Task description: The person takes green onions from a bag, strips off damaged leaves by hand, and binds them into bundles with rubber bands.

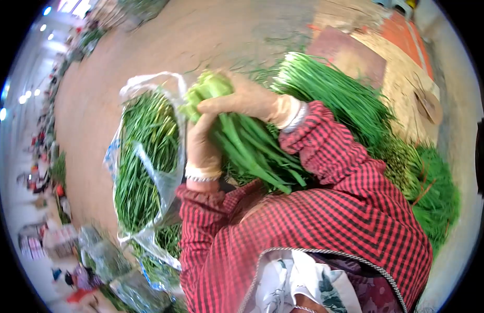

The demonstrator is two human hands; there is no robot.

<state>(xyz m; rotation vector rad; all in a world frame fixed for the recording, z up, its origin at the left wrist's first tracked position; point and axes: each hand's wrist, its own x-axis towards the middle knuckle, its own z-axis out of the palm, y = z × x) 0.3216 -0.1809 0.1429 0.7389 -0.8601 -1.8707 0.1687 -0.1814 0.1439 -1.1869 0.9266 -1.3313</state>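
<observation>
My right hand [247,98], in a tan glove, is wrapped around a bunch of leafy greens [252,146] near its pale cut ends. Those pale green stalk ends point up and away from me, while the broad dark green leaves hang toward my lap. Close below, my left hand [203,146], gloved too, grips the same bunch from the left side. Beside my left hand stands an open clear plastic bag [164,190] stuffed with long loose green leaves [143,156]. To the right of my right hand lies a large pile of chives [330,91] with whitish ends.
Further right are bundles of thin green stems with budded tips [401,161] and a heap of fine greens [437,193]. Cardboard [351,55] lies at the upper right by a wall. Filled plastic bags [104,255] sit at the lower left. Other people work along the far left.
</observation>
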